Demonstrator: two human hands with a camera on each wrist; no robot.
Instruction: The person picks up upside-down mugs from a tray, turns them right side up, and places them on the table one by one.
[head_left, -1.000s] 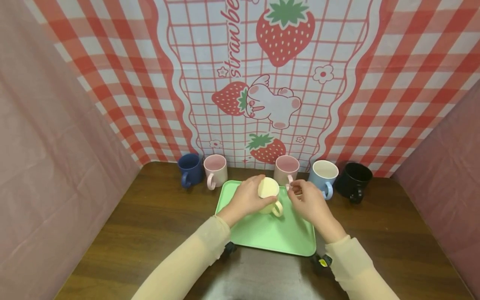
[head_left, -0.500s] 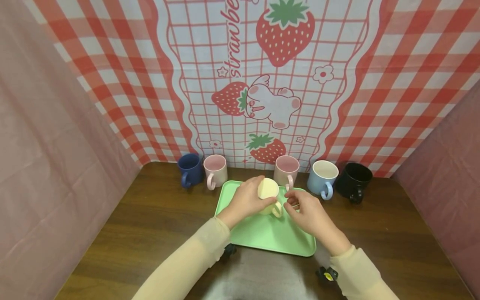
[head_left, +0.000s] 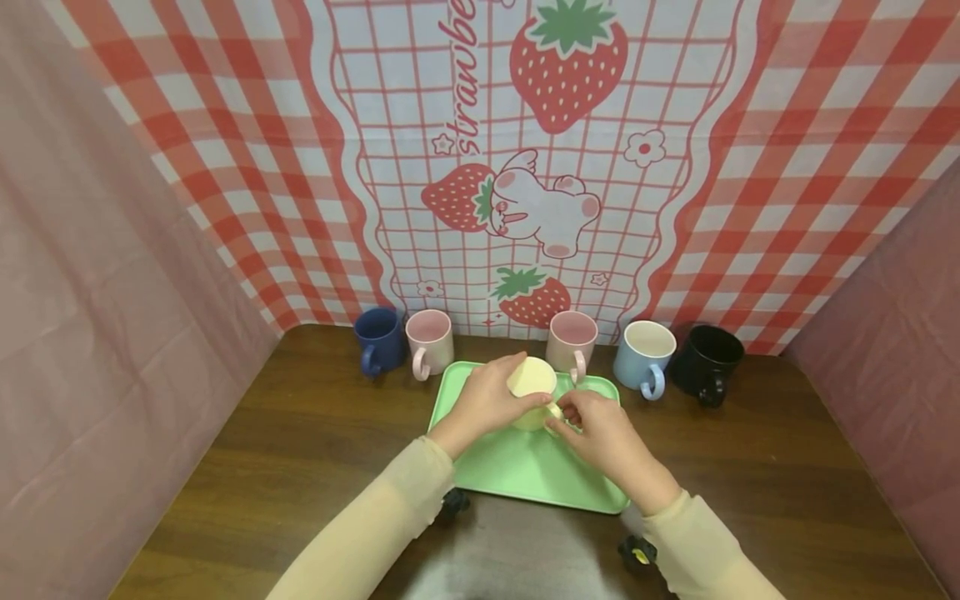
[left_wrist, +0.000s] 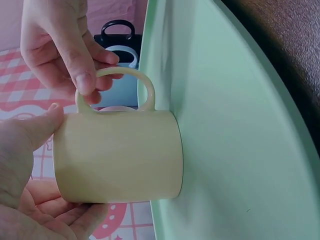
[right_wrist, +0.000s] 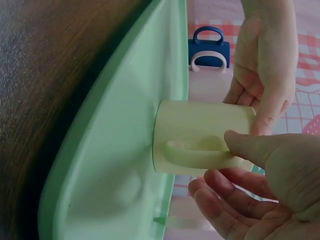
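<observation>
A pale yellow mug [head_left: 531, 385] stands upright on the light green tray [head_left: 517, 475], toward its far side. My left hand [head_left: 487, 396] grips the mug's body from the left, thumb near the rim and fingers round the far side. With thumb and fingertips, my right hand [head_left: 600, 429] pinches the mug's handle [left_wrist: 147, 87] near its upper end. In the right wrist view the right thumb [right_wrist: 245, 145] lies on the handle, while the other fingers are loosely curled on the opposite side.
Behind the tray stand a dark blue mug [head_left: 379, 340], a pink mug [head_left: 431, 340], another pink mug [head_left: 572, 340], a light blue mug [head_left: 643, 358] and a black mug [head_left: 707, 362]. A strawberry-print cloth [head_left: 555, 200] hangs behind the brown wooden table [head_left: 300, 467].
My right hand has drawn back from beside the right pink mug and moved left onto the yellow mug's handle. My left hand has kept its grip, with the mug shifting only slightly.
</observation>
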